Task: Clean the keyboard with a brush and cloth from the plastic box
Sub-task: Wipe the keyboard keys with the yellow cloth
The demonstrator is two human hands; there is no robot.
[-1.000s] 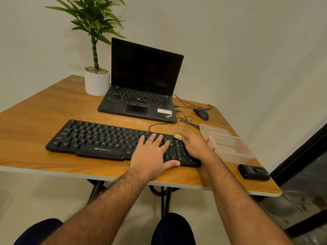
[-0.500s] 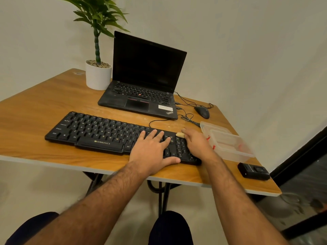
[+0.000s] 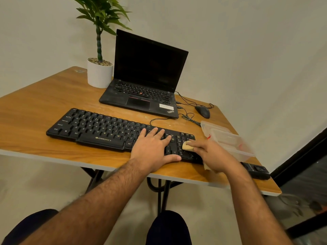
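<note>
The black keyboard (image 3: 113,131) lies across the wooden tabletop (image 3: 31,110), gold "ZEBRONICS" lettering on its front edge. The left hand (image 3: 152,149) rests flat on its right half, fingers spread. At the keyboard's 3 o'clock end the right hand (image 3: 212,154) presses a tan cloth (image 3: 187,145) onto the keys, fingers seemingly curled round it, though blurred. The clear plastic box (image 3: 230,140) sits just beyond, at 3 o'clock from the keyboard.

Black keyboard (image 3: 109,130) with gold lettering, tan cloth (image 3: 187,145), clear plastic box (image 3: 230,140) with red marks, black laptop (image 3: 141,80) at 12 o'clock, white pot (image 3: 99,76), wood-grain table (image 3: 35,106).
</note>
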